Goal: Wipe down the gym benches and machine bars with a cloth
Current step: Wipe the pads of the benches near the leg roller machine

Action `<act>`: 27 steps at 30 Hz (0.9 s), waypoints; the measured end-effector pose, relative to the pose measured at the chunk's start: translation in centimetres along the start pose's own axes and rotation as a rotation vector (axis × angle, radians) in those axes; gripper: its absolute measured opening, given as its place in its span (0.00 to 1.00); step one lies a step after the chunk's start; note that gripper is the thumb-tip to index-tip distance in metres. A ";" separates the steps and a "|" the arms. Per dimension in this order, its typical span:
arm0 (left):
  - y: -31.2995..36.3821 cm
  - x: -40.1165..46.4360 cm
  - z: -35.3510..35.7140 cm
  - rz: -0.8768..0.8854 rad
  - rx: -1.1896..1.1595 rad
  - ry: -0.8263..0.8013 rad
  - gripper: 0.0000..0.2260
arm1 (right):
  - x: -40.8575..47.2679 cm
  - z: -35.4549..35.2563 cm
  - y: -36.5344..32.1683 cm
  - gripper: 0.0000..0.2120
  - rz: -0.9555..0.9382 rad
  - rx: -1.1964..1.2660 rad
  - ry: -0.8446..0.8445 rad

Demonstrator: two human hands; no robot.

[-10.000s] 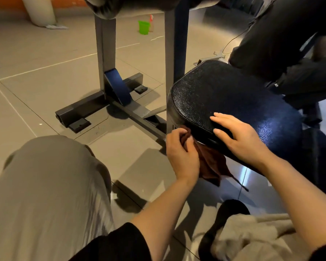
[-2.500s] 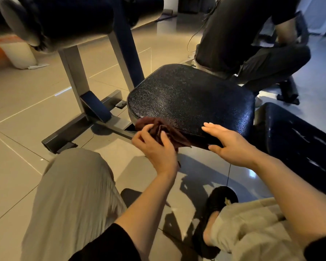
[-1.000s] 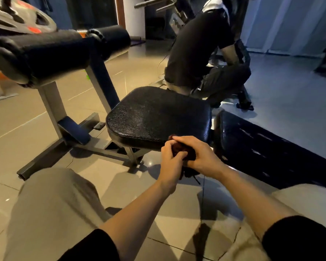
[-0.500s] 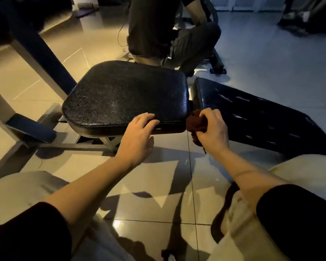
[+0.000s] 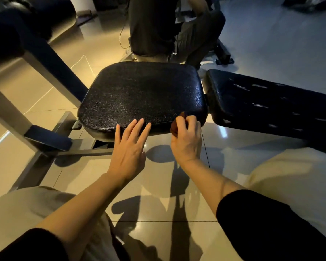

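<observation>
Glossy floor tiles spread under a black bench seat pad. At its near right edge, the right hand curled round a brown cloth. Beside it, the left hand lay flat, fingers straight on the pad's front. A second pad stood just right.

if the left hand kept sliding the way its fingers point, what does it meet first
The left hand points up and away across the seat pad; its fingertips already touch the near edge, so it would likely meet that pad's top surface first.
</observation>
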State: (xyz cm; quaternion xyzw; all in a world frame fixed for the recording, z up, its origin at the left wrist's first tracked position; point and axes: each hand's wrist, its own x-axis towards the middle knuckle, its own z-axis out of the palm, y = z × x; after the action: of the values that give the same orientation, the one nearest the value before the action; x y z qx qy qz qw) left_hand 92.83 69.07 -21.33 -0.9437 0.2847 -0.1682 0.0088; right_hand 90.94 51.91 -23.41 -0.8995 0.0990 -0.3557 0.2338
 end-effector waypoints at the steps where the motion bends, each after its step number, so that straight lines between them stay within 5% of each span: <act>1: -0.1 0.0 0.0 0.006 0.002 0.005 0.42 | -0.2 0.2 -0.4 0.21 -0.005 0.011 0.001; 6: 0.1 0.0 -0.1 -0.003 -0.009 0.008 0.42 | 0.1 -0.9 0.6 0.17 -0.055 -0.068 0.002; 11: -0.1 -0.1 -0.2 0.016 -0.085 0.040 0.41 | 0.3 -2.5 3.2 0.19 0.195 -0.145 0.026; 23: -2.1 -1.7 0.1 -0.025 -0.086 0.089 0.44 | -1.4 1.8 -2.4 0.08 -0.218 -0.145 -0.007; 27: -1.8 -1.5 0.1 -0.044 -0.093 0.083 0.44 | -0.5 -0.2 0.0 0.10 0.125 -0.148 0.078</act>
State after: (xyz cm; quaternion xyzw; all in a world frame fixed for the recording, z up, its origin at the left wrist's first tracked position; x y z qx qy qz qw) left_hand 92.64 71.37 -21.74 -0.9414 0.2715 -0.1937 -0.0505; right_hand 90.42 52.03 -23.62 -0.8917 0.1898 -0.3670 0.1845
